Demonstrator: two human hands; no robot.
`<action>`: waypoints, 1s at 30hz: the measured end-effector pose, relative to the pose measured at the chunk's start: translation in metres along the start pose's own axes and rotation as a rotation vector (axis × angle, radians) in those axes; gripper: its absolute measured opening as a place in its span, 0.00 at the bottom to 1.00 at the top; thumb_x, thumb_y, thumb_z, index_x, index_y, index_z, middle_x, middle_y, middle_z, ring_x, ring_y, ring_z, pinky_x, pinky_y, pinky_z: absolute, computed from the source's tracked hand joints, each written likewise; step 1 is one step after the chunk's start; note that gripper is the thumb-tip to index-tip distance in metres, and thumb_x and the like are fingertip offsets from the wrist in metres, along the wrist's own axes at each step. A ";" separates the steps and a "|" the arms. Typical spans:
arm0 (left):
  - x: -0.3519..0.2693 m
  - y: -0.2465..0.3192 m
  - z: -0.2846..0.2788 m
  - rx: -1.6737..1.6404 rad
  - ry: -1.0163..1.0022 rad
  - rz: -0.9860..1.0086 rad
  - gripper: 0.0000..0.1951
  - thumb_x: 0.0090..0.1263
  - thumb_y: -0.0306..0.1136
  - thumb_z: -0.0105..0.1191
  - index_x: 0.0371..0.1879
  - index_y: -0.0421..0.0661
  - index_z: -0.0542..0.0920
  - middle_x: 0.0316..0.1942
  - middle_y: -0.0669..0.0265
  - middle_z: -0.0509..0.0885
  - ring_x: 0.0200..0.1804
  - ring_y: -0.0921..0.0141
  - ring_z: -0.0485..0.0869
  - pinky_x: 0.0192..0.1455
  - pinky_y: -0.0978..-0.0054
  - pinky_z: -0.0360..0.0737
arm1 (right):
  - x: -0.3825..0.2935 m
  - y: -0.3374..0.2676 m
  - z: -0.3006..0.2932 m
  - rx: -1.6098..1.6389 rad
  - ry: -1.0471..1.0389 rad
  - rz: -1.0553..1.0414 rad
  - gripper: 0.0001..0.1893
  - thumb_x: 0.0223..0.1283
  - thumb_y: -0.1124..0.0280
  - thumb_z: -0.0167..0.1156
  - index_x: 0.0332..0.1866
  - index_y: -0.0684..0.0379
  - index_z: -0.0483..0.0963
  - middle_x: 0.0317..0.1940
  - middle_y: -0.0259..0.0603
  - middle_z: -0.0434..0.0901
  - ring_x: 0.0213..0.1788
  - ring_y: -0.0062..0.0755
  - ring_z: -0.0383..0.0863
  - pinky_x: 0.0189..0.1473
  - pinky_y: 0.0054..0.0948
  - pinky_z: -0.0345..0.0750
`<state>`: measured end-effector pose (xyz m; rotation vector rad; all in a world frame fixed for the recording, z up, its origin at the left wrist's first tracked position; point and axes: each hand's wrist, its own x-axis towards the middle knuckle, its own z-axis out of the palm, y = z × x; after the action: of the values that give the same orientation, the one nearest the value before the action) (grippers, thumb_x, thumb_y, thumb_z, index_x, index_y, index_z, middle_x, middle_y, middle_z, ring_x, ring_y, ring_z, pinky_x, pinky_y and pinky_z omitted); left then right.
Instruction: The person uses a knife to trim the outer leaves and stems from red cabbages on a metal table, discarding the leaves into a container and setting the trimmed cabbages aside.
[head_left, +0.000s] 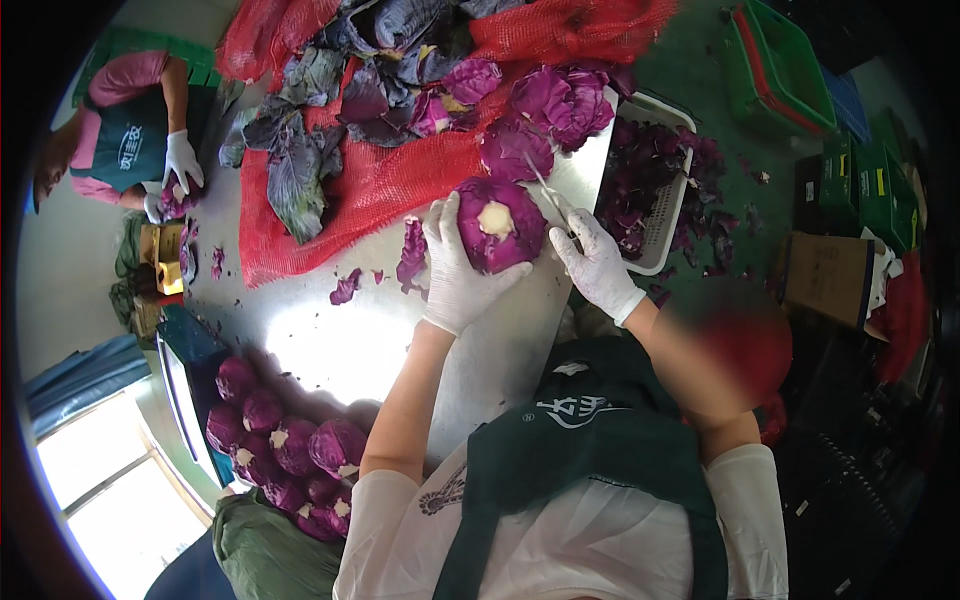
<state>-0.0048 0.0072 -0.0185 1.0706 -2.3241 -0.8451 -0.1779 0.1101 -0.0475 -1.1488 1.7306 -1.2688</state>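
Note:
My left hand (466, 274), in a white glove, grips a red cabbage (514, 229) from its left and near side. The cabbage's pale cut stem faces up toward me. My gloved right hand (596, 259) holds a knife (551, 191), its narrow blade pointing away from me, just right of the cabbage. Most of the knife's handle is hidden by the fingers. Beyond the blade lie a purple cabbage head (516, 148) and another leafy one (562, 105). A loose purple leaf (412, 255) rests on the metal table (487, 367) left of my left hand.
Red mesh sacking (375, 187) bears dark outer leaves (296, 180). A white basket (671, 217) of purple leaves stands beyond the table's right edge. Several cabbages (289, 442) are piled at the near left. Across the table, a gloved co-worker (131, 135) holds another cabbage. Green crates (780, 67) stand far right.

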 end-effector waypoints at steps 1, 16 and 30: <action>0.002 0.000 0.002 -0.018 0.016 -0.042 0.60 0.40 0.41 0.79 0.71 0.42 0.50 0.63 0.48 0.57 0.65 0.51 0.60 0.71 0.54 0.60 | -0.001 -0.006 -0.001 -0.080 0.021 -0.032 0.24 0.70 0.64 0.54 0.68 0.58 0.66 0.45 0.48 0.78 0.45 0.49 0.81 0.49 0.32 0.78; -0.004 0.001 0.021 0.000 0.085 -0.033 0.58 0.42 0.41 0.75 0.70 0.35 0.49 0.67 0.40 0.55 0.69 0.44 0.57 0.72 0.49 0.56 | 0.000 -0.048 0.011 -0.711 -0.161 -0.016 0.31 0.72 0.57 0.44 0.75 0.59 0.51 0.26 0.44 0.83 0.25 0.44 0.83 0.26 0.39 0.79; -0.005 0.003 0.025 0.061 0.117 0.000 0.59 0.43 0.40 0.77 0.70 0.33 0.49 0.67 0.40 0.55 0.69 0.45 0.57 0.72 0.52 0.56 | 0.033 -0.025 0.004 -0.591 0.015 -0.176 0.21 0.72 0.56 0.47 0.67 0.41 0.68 0.39 0.43 0.85 0.33 0.50 0.84 0.35 0.42 0.81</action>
<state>-0.0181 0.0214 -0.0351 1.1152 -2.2650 -0.6969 -0.1808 0.0746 -0.0259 -1.6531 2.1267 -0.8746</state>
